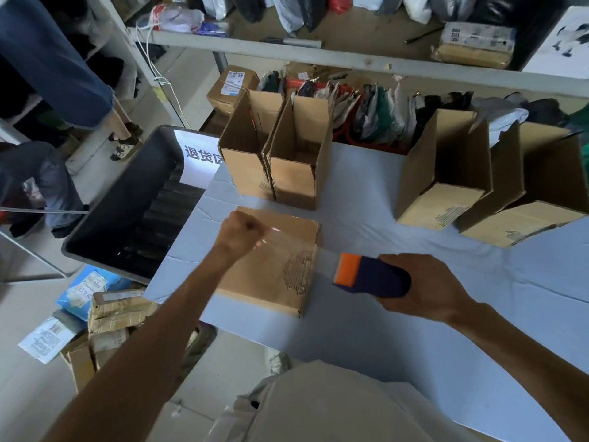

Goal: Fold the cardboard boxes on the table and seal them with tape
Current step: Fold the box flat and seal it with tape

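Head view, looking down: faces a pale blue cloth-covered surface [382,330] with a closed brown cardboard box [271,279] lying flat near its front left edge; rests the left hand [237,232] on the box's far left corner, fingers clenched into a fist, knuckles down on the cardboard; cannot tell whether a tape end is pinched inside the fist. Grips a purple and orange tape dispenser [373,277] in the right hand [424,288], fingers wrapped round its body, orange mouth pointing left and hanging just off the box's right edge. Shows a strip of clear tape [325,260] stretched from the dispenser's mouth across the box top towards the fist, glinting near the knuckles; runs left to right, along the line between the two hands.

Judging from that: seam taping under way on this box, strip not yet cut. Turns, for the coming move, on this: box to the left of the dispenser, tape axis crosswise in front of the body, right hand nearer the uncut end, left hand serving as anchor; calls probably for drawing the strip rightward and down over the right edge, then tearing it.

Farther back on the surface: a pair of open brown cardboard boxes [296,183] standing side by side and touching, flaps up; two more open brown boxes [443,186] leaning at the right, well apart from the first pair. Left of the surface, a black plastic bin [105,224].
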A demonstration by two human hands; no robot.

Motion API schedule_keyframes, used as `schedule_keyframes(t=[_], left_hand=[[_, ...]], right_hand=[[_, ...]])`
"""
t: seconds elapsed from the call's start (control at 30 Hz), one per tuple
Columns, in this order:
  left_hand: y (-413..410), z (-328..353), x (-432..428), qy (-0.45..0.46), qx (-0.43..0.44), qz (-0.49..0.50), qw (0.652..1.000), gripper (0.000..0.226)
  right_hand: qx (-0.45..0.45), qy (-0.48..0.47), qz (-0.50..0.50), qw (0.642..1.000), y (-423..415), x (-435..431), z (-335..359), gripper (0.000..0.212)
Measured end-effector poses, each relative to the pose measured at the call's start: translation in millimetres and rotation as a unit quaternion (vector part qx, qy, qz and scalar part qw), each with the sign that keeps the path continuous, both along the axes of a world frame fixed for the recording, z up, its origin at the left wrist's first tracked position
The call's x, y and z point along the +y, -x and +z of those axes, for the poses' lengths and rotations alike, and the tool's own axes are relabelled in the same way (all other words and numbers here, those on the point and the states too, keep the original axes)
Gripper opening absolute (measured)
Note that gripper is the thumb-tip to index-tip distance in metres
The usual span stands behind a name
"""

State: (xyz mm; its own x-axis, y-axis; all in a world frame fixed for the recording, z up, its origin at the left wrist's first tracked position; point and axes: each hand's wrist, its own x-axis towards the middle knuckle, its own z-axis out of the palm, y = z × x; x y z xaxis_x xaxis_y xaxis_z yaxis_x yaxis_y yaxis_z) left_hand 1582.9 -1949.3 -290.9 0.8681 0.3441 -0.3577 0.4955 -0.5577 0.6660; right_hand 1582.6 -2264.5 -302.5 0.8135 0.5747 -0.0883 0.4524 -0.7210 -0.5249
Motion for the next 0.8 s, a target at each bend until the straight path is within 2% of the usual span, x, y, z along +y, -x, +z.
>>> schedule_keyframes(t=[0.07, 0.33, 0.53, 0.7, 0.77, 0.8], left_hand=[[-1, -7, 5, 0.021, 0.028, -0.021, 0.999, 0.026], [12, -30, -4, 0.078, 0.044, 0.014, 0.996, 0.030], [15, -43, -12, 0.008, -0.011, 0.046, 0.999, 0.022], [23, -50, -16, -0.089, -0.081, -0.013, 0.993, 0.007], [26, -52, -18, -0.132, -0.091, -0.034, 0.986, 0.015], [27, -53, -19, -0.142, -0.092, -0.035, 0.985, 0.027]], right_hand=[[-0.015, 0.015, -0.005, 1.000, 1, -12, -5, 0.034], [-0.021, 0.022, -0.041, 0.999, -1, -20, -8, 0.040], [-0.019, 0.025, -0.044, 0.999, -7, -14, -17, 0.045], [0.008, 0.053, -0.035, 0.998, -13, -7, -24, 0.036], [0.017, 0.064, -0.023, 0.998, -13, -5, -27, 0.036], [0.018, 0.068, -0.018, 0.997, -13, -4, -28, 0.036]])
